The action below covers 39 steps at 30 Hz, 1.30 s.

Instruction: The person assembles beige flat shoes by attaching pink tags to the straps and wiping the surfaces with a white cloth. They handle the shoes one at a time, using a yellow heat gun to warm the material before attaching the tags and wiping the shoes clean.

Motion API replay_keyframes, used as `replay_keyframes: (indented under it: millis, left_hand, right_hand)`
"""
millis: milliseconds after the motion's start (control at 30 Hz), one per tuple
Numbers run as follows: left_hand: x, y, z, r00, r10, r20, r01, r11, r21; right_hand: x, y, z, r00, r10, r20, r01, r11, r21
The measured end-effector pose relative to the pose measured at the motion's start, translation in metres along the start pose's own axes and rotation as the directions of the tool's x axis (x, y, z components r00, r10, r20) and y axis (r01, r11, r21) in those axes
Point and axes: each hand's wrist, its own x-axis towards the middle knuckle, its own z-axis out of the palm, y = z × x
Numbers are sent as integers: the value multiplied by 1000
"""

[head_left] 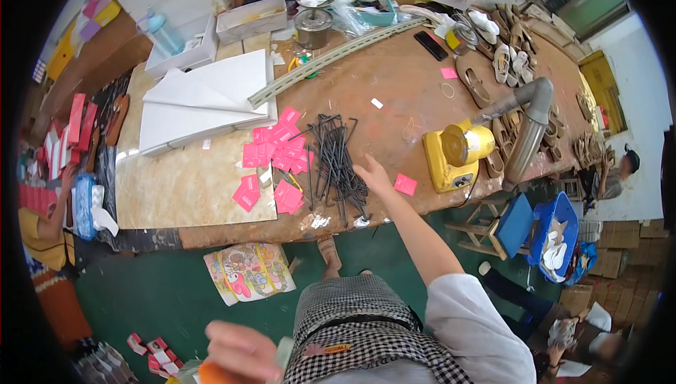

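Black hooked rods [332,155], one heap, on the brown tabletop [405,88] beside pink cards [282,144]. Right hand [372,175]: at the heap's right edge; from here I cannot tell its grip. Left hand [243,352]: blurred, away from the tabletop; its hold likewise unclear.

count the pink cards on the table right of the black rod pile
2: one pink card is just right of the right hand, the other pink card farther back, near the phone. The yellow machine could hide more.
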Motion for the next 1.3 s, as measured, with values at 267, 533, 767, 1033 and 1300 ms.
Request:
replay_keyframes:
  millis: [267, 533, 767, 1033, 1300]
  left_hand:
    - [-15, -105, 81, 351, -847, 399, 859, 122, -496]
    - [-53, -123, 118, 248, -864, 438, 902, 41, -431]
    - [-67, -113, 127, 285, -869, 405, 925, 138, -354]
    - [-72, -102, 118, 279, -916, 290, 934, 188, -304]
    - [-73, -108, 108, 288, -922, 258, 927, 201, -317]
  right_hand:
    - [-186, -111, -101, 999, -28, 42, 7, 901, 434]
    - [-241, -175, -103, 933, -358, 27, 322, 868, 377]
    - [-245, -174, -97, 894, -443, -61, 446, 871, 205]
    - [-248, -177, -85, 876, -474, -93, 483, 859, 167]
    - [-249, -191, -80, 900, -423, -107, 434, 893, 117]
